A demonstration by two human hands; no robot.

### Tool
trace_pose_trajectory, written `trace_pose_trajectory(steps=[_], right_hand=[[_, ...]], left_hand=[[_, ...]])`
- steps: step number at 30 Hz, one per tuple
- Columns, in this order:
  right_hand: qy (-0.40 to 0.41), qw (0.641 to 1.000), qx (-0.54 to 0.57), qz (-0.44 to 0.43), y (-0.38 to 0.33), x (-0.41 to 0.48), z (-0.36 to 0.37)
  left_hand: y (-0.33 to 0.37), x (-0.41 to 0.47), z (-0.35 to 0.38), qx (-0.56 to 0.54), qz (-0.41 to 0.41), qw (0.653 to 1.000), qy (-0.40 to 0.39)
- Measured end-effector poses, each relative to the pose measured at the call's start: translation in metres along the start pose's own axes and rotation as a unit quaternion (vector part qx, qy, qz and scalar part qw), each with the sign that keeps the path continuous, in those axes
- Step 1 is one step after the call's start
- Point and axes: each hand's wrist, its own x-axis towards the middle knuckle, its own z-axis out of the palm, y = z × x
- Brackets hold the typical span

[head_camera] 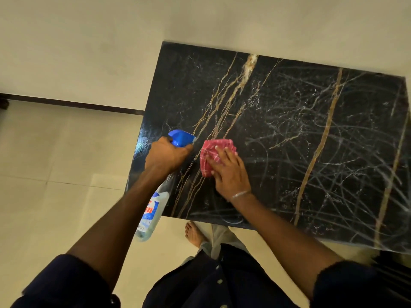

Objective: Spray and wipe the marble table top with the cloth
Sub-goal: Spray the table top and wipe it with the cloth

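Observation:
The black marble table top point(311, 134) with gold and white veins fills the right half of the view; wet spray droplets and smear lines cover much of it. My left hand point(165, 155) grips the neck of a spray bottle point(152, 211) with a blue trigger head, nozzle pointing over the table's left part. My right hand point(226, 172) lies flat with straight fingers on a folded red checked cloth point(213, 152), pressing it onto the marble right beside the nozzle.
Pale floor tiles point(55, 174) surround the table. A dark skirting strip point(73, 104) runs along the wall at left. My bare foot point(193, 234) stands by the table's near edge.

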Motion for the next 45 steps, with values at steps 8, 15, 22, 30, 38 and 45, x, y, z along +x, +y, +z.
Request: trace_pose_trajectory(steps=[8, 15, 22, 30, 38, 45], right_hand=[[-0.026, 0.997, -0.022, -0.075, 0.002, -0.037, 0.013], [-0.015, 0.999, -0.015, 0.037, 0.006, 0.028, -0.004], [-0.062, 0.997, -0.028, -0.033, -0.04, -0.078, 0.022], [-0.053, 0.996, -0.063, -0.024, -0.02, -0.049, 0.012], [-0.049, 0.998, -0.038, 0.01, -0.05, -0.073, 0.02], [-0.038, 0.993, -0.059, -0.092, -0.031, -0.11, 0.027]], left_hand=[[-0.007, -0.001, 0.0, -0.012, 0.001, 1.0, -0.016], [-0.026, -0.012, 0.004, -0.014, -0.009, 1.0, -0.013], [-0.041, -0.025, 0.016, -0.021, -0.007, 1.0, 0.002], [-0.055, -0.037, 0.026, -0.023, -0.014, 1.0, -0.006], [-0.059, -0.04, 0.024, -0.034, -0.002, 0.999, 0.0], [-0.051, -0.038, 0.024, -0.041, 0.001, 0.999, -0.011]])
